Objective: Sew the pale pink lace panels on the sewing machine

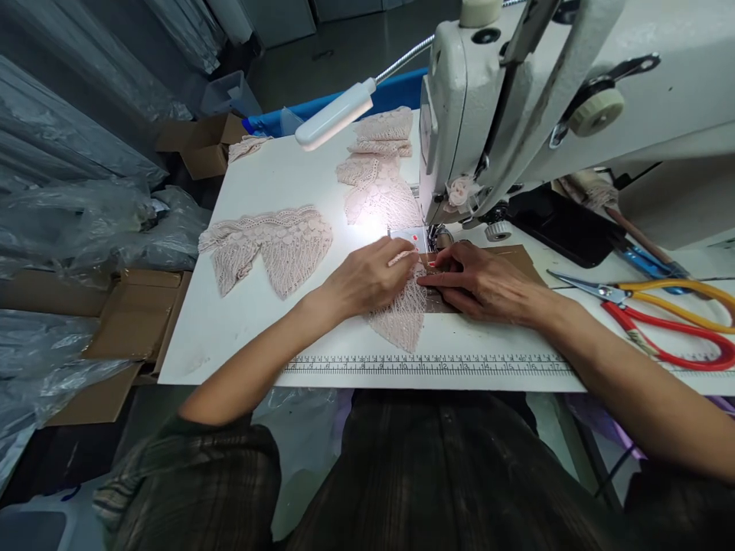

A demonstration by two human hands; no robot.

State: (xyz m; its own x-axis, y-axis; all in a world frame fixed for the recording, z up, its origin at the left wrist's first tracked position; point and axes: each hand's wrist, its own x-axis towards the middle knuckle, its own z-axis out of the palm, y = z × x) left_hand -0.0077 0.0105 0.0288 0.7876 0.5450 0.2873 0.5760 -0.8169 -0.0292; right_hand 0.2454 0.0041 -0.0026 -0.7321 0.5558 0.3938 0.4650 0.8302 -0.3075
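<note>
A pale pink lace piece [402,321] lies under the needle area of a white sewing machine [445,138], its pointed end hanging toward me. My left hand [376,275] pinches the upper left of this lace just before the presser foot [437,236]. From the other side, my right hand [482,283] rests on the brown plate beside the foot, its index finger stretched out to the lace edge and its other fingers curled. Whether the right fingers pinch anything is hidden. More lace pieces lie left [287,245] and behind [382,180].
Scissors [620,295] with orange and red handles lie at the right, near a black phone [563,222]. A lit lamp [336,115] hangs over the table. A ruler tape [402,367] runs along the front edge. Cardboard boxes [138,314] and plastic-wrapped goods stand left.
</note>
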